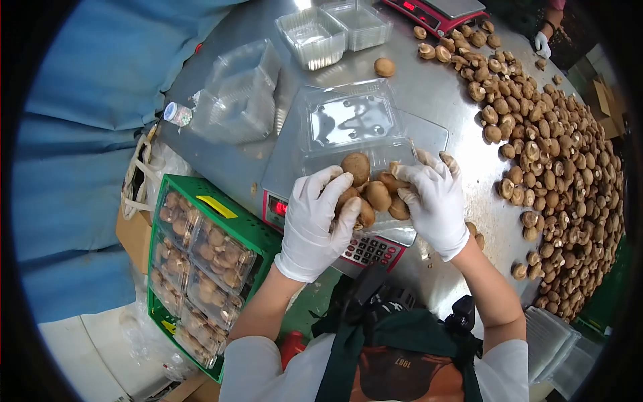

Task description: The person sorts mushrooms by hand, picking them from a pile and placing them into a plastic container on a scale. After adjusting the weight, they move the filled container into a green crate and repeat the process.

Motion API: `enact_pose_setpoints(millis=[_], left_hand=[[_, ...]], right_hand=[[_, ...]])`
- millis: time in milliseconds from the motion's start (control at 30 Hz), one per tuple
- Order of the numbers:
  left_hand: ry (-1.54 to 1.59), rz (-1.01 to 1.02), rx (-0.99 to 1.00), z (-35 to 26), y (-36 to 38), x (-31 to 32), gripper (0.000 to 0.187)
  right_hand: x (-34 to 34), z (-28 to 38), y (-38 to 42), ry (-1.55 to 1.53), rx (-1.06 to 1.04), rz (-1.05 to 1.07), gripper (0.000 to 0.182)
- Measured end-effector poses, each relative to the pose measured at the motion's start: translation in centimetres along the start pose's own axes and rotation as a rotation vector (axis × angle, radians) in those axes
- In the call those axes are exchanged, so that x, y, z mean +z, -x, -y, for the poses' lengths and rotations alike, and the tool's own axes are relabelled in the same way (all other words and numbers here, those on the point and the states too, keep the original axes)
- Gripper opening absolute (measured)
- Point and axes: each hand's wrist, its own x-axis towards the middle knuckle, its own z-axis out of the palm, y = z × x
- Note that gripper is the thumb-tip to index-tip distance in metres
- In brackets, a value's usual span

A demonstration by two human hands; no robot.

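Both hands wear white gloves. Between them, several brown mushrooms (378, 195) are over the near half of an open clear plastic box, whose raised lid (349, 119) lies on the far side. My left hand (316, 218) curls its fingers round mushrooms at the left of the group. My right hand (434, 201) has its fingers bent against mushrooms at the right. The box rests on a scale (429, 134) with a red-framed keypad (367, 252) and a partly covered red display.
A large mushroom pile (556, 167) spreads along the right. Stacked clear boxes (238, 97) stand at the back left, more (311, 37) behind. A green crate (171, 184) holds filled boxes at lower left. Another scale (435, 15) and another person's gloved hand (542, 45) are at the back.
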Motion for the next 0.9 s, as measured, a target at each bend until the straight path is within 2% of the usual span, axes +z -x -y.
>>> enact_pose_setpoints(millis=[133, 200, 267, 467, 667, 700, 800, 900], left_hand=[[-0.074, -0.061, -0.055, -0.7, -1.2, 0.9, 0.046], [-0.177, 0.012, -0.061, -1.0, -2.0, 1.1, 0.050], [-0.294, 0.122, -0.096, -1.7, -2.8, 1.3, 0.051], [-0.387, 0.112, -0.092, -1.8, -3.7, 2.6, 0.048], [-0.044, 0.037, -0.061, 0.2, -3.9, 2.2, 0.043], [0.004, 0.076, -0.080, 0.8, -3.8, 2.1, 0.042], [0.140, 0.082, -0.088, 1.2, -4.0, 1.6, 0.040], [0.542, 0.062, -0.243, 1.6, -4.2, 1.7, 0.039]], right_hand=[[0.2, -0.6, 1.1, -0.161, -0.059, -0.200, 0.028], [0.0, -0.6, 1.5, -0.237, -0.074, -0.261, 0.026], [-0.3, -0.6, 1.8, -0.184, -0.172, -0.304, 0.026], [-0.6, -1.1, 2.6, -0.078, -0.387, -0.347, 0.027], [-0.7, -1.3, 3.0, -0.061, -0.450, -0.346, 0.026], [-0.7, -1.2, 3.1, -0.064, -0.456, -0.346, 0.026], [-1.3, -0.5, 2.7, -0.099, -0.379, -0.315, 0.026], [-0.1, -0.3, 2.7, -0.405, -0.167, -0.393, 0.020]])
